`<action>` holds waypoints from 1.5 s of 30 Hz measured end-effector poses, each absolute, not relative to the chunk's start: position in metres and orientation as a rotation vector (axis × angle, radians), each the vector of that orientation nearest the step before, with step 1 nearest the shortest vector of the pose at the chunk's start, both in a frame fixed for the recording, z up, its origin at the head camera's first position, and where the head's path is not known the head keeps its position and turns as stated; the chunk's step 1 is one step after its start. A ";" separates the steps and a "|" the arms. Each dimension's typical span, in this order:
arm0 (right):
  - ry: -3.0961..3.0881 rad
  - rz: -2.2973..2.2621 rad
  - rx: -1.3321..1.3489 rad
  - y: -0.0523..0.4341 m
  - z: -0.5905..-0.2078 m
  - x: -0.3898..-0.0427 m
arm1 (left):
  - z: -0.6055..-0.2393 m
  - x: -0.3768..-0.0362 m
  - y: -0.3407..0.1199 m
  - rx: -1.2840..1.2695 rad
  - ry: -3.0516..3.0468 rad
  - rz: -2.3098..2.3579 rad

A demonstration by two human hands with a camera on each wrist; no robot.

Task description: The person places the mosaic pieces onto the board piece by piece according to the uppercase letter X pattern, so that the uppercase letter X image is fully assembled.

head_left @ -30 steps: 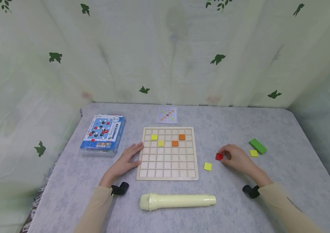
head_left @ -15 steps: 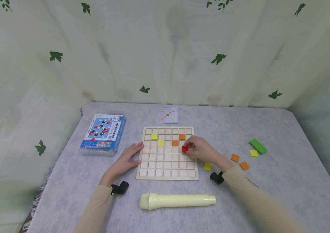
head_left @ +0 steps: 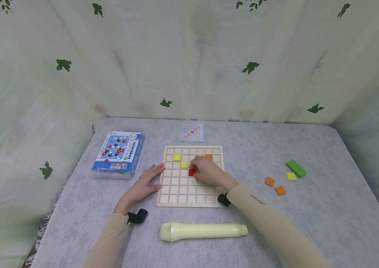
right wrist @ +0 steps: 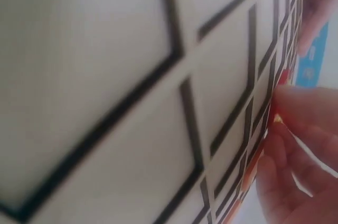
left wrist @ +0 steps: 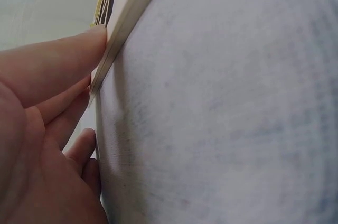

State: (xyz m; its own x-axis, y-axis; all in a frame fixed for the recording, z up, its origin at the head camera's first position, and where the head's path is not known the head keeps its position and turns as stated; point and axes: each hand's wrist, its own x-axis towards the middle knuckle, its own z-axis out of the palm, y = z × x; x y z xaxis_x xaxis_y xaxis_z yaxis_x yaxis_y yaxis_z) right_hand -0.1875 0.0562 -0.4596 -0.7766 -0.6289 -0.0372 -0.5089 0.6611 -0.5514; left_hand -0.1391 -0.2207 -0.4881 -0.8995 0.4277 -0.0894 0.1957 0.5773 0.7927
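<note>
Since a moment ago your right hand (head_left: 206, 172) carried the red tile (head_left: 192, 172), fingers pinching it, to the board's (head_left: 192, 201) middle, while your left hand (head_left: 145, 182) rests flat-fingered against its left edge.

Your grey table (head_left: 310, 156) bore a wooden grid board (head_left: 176, 199), a blue box (head_left: 119, 153), a cream cylinder (head_left: 204, 231), a pattern card (head_left: 192, 132), a green block (head_left: 295, 168) and loose orange tiles (head_left: 275, 186).

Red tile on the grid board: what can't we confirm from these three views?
- Red tile: head view, right hand covers its right side; whether it sits in a cell is unclear.
- Orange tile: head view, partly behind that hand.
- Right wrist view: blurred, tile just a red sliver.
- Left wrist view: left hand on the board edge; board surface cut off.
- Pattern card: too small.
</note>
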 end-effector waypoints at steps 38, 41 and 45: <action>2.873 -0.898 -0.496 0.286 -0.471 -0.121 | -0.488 -0.138 -0.223 0.528 2.548 1.227; 2.899 -0.862 -0.486 0.282 -0.472 -0.125 | -0.488 -0.138 -0.222 0.534 2.541 1.230; 2.887 -0.889 -0.519 0.266 -0.469 -0.132 | -0.489 -0.139 -0.222 0.545 2.535 1.235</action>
